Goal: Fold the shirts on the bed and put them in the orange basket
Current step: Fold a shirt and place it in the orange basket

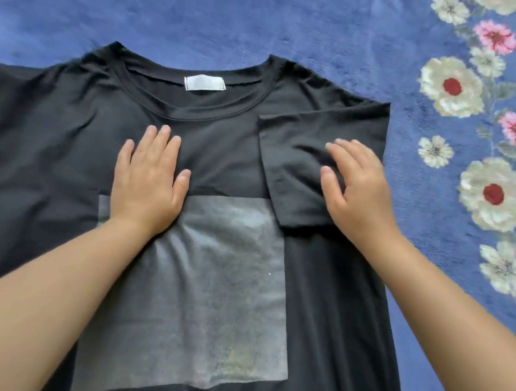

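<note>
Blue floral bedspread (272, 12) underneath, black shirt (46, 137) laid flat w/ grey square print, right sleeve folded inward, left hand (148, 182) flat on chest, fingers straight, right hand (361, 191) flat on folded sleeve.

Home bedroom, plush blue bedspread (208, 10) with woven flower border (484, 142), black T-shirt (46, 137) lay spread on it

Shirt (46, 137): plain black, with a large grey square print (206, 286) on the chest, mottled, faintly yellowish at its lower right. Neck label (204, 83): pale grey-white, blank. Blanket (208, 4): deep blue, plush, unpatterned across the middle; along its right edge a floral band (480, 177), cream blooms with red centres, smaller pink flowers, grey-green leaves.
</note>
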{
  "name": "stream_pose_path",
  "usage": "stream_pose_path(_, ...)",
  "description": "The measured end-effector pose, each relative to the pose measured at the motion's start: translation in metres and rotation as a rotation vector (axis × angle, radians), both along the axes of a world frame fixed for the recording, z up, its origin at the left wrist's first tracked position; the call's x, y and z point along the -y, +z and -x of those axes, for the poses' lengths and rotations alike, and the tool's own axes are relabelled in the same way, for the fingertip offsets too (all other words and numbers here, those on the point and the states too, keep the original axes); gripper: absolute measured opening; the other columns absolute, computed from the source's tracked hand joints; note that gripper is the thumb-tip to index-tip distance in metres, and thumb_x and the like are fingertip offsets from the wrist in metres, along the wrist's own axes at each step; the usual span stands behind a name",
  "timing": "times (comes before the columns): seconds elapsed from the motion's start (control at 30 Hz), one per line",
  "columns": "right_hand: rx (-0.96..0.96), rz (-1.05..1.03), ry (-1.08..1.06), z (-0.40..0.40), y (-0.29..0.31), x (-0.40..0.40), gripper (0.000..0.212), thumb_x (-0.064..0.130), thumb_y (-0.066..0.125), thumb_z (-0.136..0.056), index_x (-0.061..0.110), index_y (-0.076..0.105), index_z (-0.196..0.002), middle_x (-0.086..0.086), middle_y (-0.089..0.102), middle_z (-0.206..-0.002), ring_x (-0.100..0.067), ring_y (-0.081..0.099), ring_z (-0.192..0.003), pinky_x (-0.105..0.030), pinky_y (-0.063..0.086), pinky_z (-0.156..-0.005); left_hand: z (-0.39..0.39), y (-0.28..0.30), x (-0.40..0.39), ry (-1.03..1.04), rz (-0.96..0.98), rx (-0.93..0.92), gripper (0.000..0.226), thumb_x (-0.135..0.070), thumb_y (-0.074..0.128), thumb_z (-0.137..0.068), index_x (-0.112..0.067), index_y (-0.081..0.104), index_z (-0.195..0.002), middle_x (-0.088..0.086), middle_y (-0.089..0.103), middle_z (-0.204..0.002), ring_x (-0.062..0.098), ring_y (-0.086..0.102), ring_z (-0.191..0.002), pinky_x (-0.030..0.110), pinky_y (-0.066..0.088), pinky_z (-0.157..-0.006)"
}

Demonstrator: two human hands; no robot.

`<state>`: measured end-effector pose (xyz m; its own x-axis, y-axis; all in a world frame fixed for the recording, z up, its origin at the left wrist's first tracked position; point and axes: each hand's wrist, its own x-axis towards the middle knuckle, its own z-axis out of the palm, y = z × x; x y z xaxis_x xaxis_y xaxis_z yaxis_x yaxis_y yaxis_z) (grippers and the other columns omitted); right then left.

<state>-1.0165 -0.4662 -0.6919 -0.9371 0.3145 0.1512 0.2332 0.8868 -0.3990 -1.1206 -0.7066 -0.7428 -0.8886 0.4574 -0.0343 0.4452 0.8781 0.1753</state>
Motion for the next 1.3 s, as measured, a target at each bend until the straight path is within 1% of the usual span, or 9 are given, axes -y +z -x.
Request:
stream_pose_path(0.1, 0.47, -0.073, -0.038, 0.004, -0.012, -0.001, 0.069, 0.053, 0.024, -0.091, 0.016, 0.016, -0.148, -0.008, 0.002, -0.157, -0.026, -0.006, -0.144, -0.045, -0.003, -0.114, -0.001, -0.004, -0.003, -0.01, -0.021, -0.003, 0.068, -0.039, 0.02, -0.085, 0.002, 0.044, -0.133, 0.019, 0.038, -0.144, 0.034, 0.031, -0.136, 0.048, 0.018, -0.108)
stream_pose_path(0.23, 0.538, -0.119, -0.038, 0.005, -0.037, 0.021, 0.069, 0.057, 0.019, -0.094, 0.021, -0.002, -0.149, -0.005, -0.018, -0.155, -0.022, -0.019, -0.142, -0.044, -0.014, -0.112, 0.0, -0.009, -0.001, -0.026, -0.061, -0.016, 0.064, -0.038, 0.025, -0.086, 0.002, 0.047, -0.131, 0.019, 0.042, -0.141, 0.034, 0.035, -0.134, 0.047, 0.019, -0.107)
stream_pose_path(0.37, 0.518, -0.131, -0.091, 0.003, -0.044, 0.025, 0.085, 0.064, 0.0, -0.075, 0.022, -0.002, -0.149, -0.005, -0.015, -0.155, -0.023, -0.015, -0.143, -0.043, -0.012, -0.112, 0.001, -0.01, -0.001, -0.035, -0.107, 0.002, 0.067, -0.041, 0.024, -0.085, 0.0, 0.046, -0.133, 0.017, 0.04, -0.143, 0.032, 0.033, -0.136, 0.044, 0.015, -0.109)
stream_pose_path(0.53, 0.286, -0.063, -0.039, -0.006, -0.034, 0.038, 0.082, 0.06, 0.026, -0.078, 0.007, 0.033, -0.141, -0.018, 0.018, -0.152, -0.028, 0.009, -0.142, -0.05, 0.004, -0.112, 0.004, -0.004, 0.011, -0.062, -0.2, 0.085, 0.073, -0.049, 0.02, -0.083, -0.007, 0.036, -0.141, 0.008, 0.027, -0.151, 0.023, 0.018, -0.142, 0.033, 0.002, -0.113)
stream_pose_path(0.63, 0.106, -0.247, 0.054, -0.029, -0.032, 0.041, 0.058, 0.048, 0.046, -0.071, 0.0, 0.059, -0.101, -0.02, 0.056, -0.107, -0.03, 0.042, -0.103, -0.05, 0.04, -0.082, -0.003, 0.0, 0.029, -0.121, -0.19, 0.091, 0.07, -0.045, 0.022, -0.085, -0.006, 0.035, -0.142, 0.008, 0.027, -0.152, 0.023, 0.017, -0.143, 0.032, 0.003, -0.114)
stream_pose_path(0.83, 0.076, -0.264, 0.121, -0.031, -0.025, 0.041, 0.027, 0.011, 0.037, -0.075, -0.004, 0.059, -0.071, -0.016, 0.053, -0.062, -0.034, 0.051, -0.05, -0.033, 0.041, -0.046, -0.018, 0.008, 0.057, -0.176, -0.244, 0.137, 0.064, -0.039, 0.027, -0.087, -0.002, 0.043, -0.136, 0.013, 0.038, -0.145, 0.028, 0.029, -0.138, 0.033, 0.014, -0.111)
stream_pose_path(1.1, 0.821, -0.464, -0.059, 0.004, 0.018, 0.078, 0.013, 0.015, 0.049, -0.08, 0.01, 0.049, -0.092, -0.01, 0.053, -0.105, -0.029, 0.048, -0.092, -0.032, 0.031, -0.073, -0.014, 0.036, 0.15, 0.12, -0.405, -0.158, 0.044, -0.02, 0.041, -0.086, 0.005, 0.055, -0.119, 0.021, 0.058, -0.12, 0.035, 0.047, -0.117, 0.047, 0.032, -0.1)
stream_pose_path(1.23, 0.305, -0.322, -0.09, 0.04, 0.025, 0.127, 0.037, 0.014, 0.036, -0.078, -0.007, 0.061, -0.096, -0.026, 0.056, -0.104, -0.042, 0.046, -0.1, -0.043, 0.037, -0.072, -0.004, 0.043, 0.197, 0.771, -0.358, 0.158, 0.037, -0.017, 0.043, -0.094, 0.001, 0.048, -0.125, 0.019, 0.056, -0.117, 0.034, 0.046, -0.114, 0.04, 0.031, -0.096)
stream_pose_path(1.3, 0.145, -0.206, 0.048, 0.059, 0.015, 0.166, 0.041, 0.016, 0.035, -0.075, -0.008, 0.062, -0.095, -0.026, 0.059, -0.102, -0.045, 0.05, -0.1, -0.046, 0.042, -0.07, 0.007, 0.042, 0.212, 0.811, -0.338, 0.432, 0.029, -0.03, 0.044, -0.094, -0.005, 0.057, -0.101, 0.016, 0.055, -0.092, 0.031, 0.051, -0.091, 0.035, 0.038, -0.078)
